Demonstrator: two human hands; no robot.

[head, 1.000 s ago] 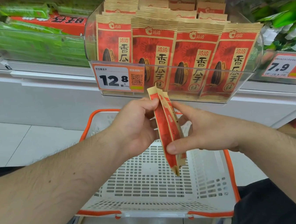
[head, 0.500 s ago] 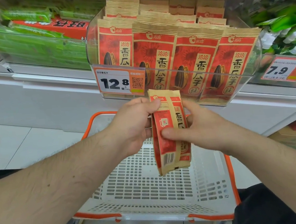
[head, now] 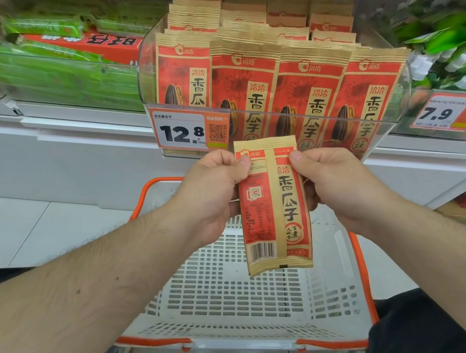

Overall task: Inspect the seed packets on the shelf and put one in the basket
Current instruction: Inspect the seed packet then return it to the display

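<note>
Turned from edge-on a second ago, the seed packet (head: 273, 205) now shows its flat back, barcode at the bottom, squarely to the camera. Both hands pinch it near its top. The left hand (head: 212, 194) has its thumb pressed on the packet's upper left edge, the other fingers curled behind it. The right hand (head: 339, 182) has its thumb on the upper right edge, its fingers also hidden behind the packet. The packet hangs upright between the two hands, above the basket (head: 238, 296) and not touching it.

The basket is white with slotted walls and an orange rim, and sits directly below the packet. Just above the packet stands a clear shelf bin (head: 398, 95) holding rows of matching red and tan packets (head: 296, 83), all upright. A price tag (head: 184, 131) reading 12.8 is fixed to the bin's front, just above and left of the packet. Another tag (head: 443, 112) reading 7.9 sits well to the right of the packet. Green packages (head: 51, 69) fill the neighbouring bin far up and left of the packet.
</note>
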